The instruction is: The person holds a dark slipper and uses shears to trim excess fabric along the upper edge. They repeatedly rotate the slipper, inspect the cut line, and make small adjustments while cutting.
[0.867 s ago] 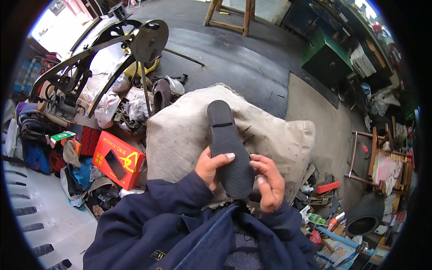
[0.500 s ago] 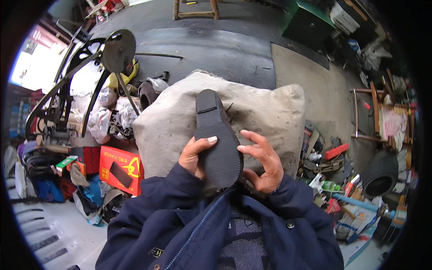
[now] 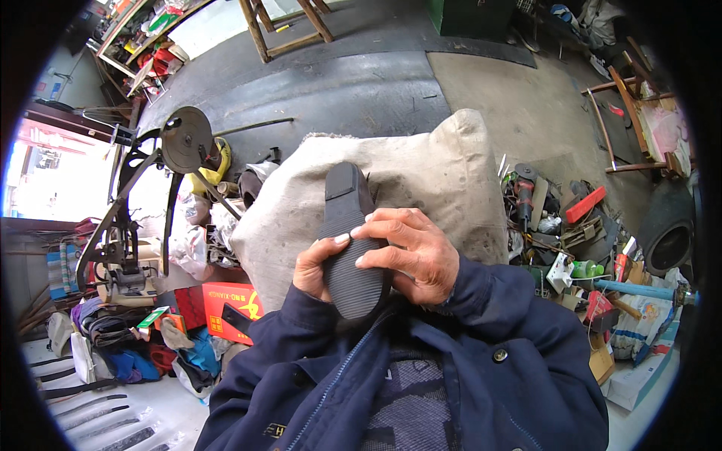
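A black shoe (image 3: 352, 293) is held sole up in front of my chest, its ridged sole facing me and its heel pointing away. My left hand (image 3: 310, 272) grips it from the left side, with the thumb resting on the sole's edge. My right hand (image 3: 423, 254) closes around the right side, and its fingertips press on the ridged sole near the middle. The shoe's upper is mostly hidden beneath the sole and by my hands. Under the shoe, a stained pale cloth (image 3: 286, 199) covers my lap.
To the left stands a black metal machine with a round wheel (image 3: 188, 140). A red box (image 3: 218, 301) lies nearby with a dark flat object (image 3: 237, 319) on it. On the right are a power tool (image 3: 524, 197), a red bar-shaped item (image 3: 585, 204) and a black tyre-like ring (image 3: 669, 244). A wooden stool (image 3: 297, 43) stands ahead.
My right hand has moved left, from the shoe's right edge onto the sole, and its fingers have closed in. The shoe has shifted slightly left. The view has turned.
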Motion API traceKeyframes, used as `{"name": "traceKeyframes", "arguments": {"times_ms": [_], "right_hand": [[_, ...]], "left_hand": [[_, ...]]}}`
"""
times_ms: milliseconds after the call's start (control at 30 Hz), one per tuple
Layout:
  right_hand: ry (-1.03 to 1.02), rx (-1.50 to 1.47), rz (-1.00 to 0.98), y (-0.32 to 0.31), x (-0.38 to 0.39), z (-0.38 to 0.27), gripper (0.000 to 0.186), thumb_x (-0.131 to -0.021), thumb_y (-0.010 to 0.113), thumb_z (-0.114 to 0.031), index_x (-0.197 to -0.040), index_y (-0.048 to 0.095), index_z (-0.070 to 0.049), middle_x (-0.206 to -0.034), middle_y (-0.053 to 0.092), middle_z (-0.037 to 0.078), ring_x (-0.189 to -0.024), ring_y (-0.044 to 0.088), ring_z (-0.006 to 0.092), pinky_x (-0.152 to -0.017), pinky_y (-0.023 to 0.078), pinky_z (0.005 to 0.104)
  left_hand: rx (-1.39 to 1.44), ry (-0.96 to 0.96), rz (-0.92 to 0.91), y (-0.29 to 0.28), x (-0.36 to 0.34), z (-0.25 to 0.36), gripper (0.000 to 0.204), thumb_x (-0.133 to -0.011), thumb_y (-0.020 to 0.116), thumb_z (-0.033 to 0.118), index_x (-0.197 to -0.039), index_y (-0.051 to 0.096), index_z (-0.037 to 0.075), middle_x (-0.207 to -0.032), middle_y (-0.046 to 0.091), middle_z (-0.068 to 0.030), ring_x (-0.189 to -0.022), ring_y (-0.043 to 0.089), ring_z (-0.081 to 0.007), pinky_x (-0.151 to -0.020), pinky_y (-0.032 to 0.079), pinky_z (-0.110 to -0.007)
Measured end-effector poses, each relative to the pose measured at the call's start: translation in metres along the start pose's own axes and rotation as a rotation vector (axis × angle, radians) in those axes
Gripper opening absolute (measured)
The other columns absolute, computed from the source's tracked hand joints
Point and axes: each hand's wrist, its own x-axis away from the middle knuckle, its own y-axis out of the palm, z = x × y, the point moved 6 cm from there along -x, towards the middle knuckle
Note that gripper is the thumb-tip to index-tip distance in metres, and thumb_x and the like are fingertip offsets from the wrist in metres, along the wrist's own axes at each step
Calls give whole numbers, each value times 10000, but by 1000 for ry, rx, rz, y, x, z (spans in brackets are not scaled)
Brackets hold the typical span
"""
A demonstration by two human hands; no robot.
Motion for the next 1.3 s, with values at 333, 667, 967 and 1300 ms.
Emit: {"name": "traceKeyframes", "arguments": {"times_ms": [333, 667, 967, 1300], "right_hand": [[-167, 69, 247, -23, -11, -9, 356, -665, 734, 31, -993, 673, -91, -1085, 694, 112, -1044, 663, 335, -942, 480, 455], [112, -333, 635, -66, 0, 14, 303, -792, 692, 110, -1055, 634, -29, -1054, 708, 121, -1002, 666, 221, -911, 507, 335], [400, -701, 605, -49, 20, 12, 324, -901, 718, 50, -1217, 657, 13, -1167, 708, 78, -1068, 639, 153, -998, 474, 297], [567, -360, 395, -12, 19, 0, 179, -842, 784, -47, -954, 646, -29, -869, 695, 69, -791, 648, 129, -754, 516, 286]], "left_hand": [[-114, 68, -18, 36, -3, 13, 362, -1000, 603, 255, -1204, 619, -44, -1094, 701, -154, -963, 695, -259, -877, 579, -392], [-697, 330, -299, 79, 14, 24, 489, -1036, 548, 423, -1246, 624, -12, -1197, 689, -167, -1175, 638, -276, -918, 523, -398], [-1296, 868, -259, 129, 46, 63, 611, -795, 860, 262, -1292, 589, 31, -1224, 659, -101, -1221, 599, -217, -1031, 450, -372], [-985, 293, -289, 100, 13, 32, 316, -828, 803, 40, -1119, 684, 2, -1004, 708, -13, -948, 622, -77, -853, 503, -255]]}}
